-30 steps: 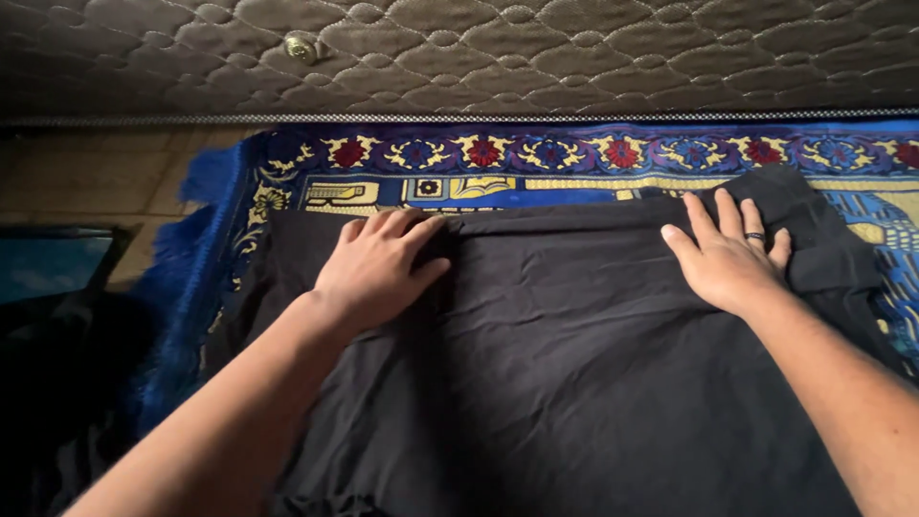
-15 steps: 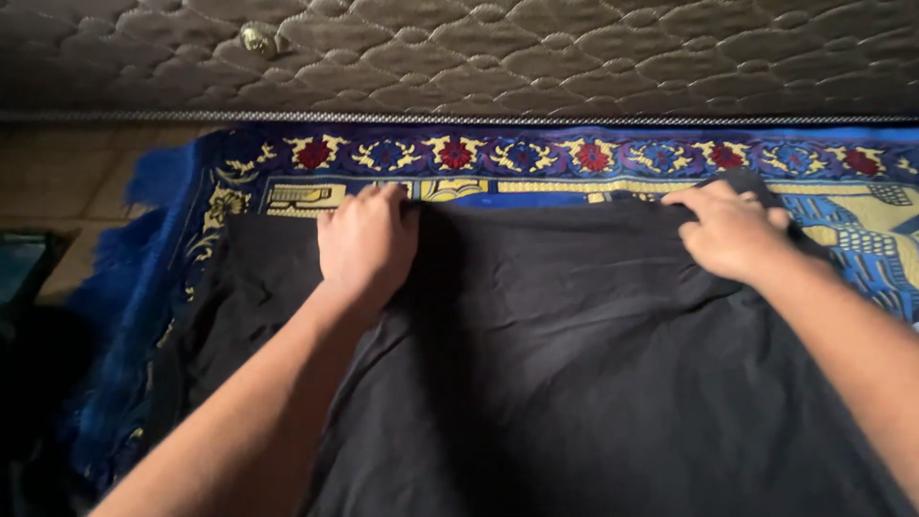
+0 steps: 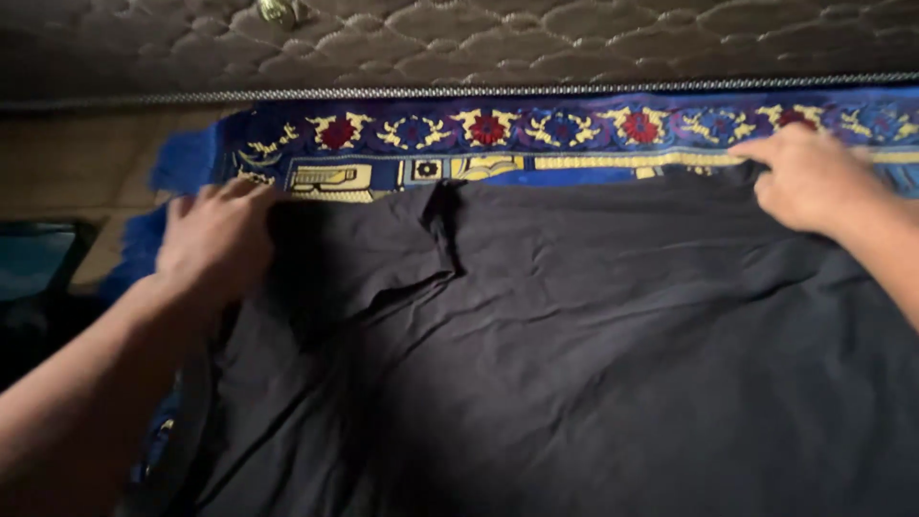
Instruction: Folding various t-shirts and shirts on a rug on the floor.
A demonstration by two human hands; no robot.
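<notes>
Hands first: left hand lies flat, fingers spread, on the black cloth at 9 o'clock; right hand pinches its far edge at 2 o'clock. Spreading seems underway; smoothing the centre crease looks next. Cloth covers the blue patterned rug, beside the quilted mattress.

A black cloth fills most of the frame, spread over a blue rug with red and yellow flowers along its border. The left hand lies flat on the cloth's upper left corner. The right hand, at the upper right, presses on the cloth's top edge. A quilted mattress runs across the top of the frame.
</notes>
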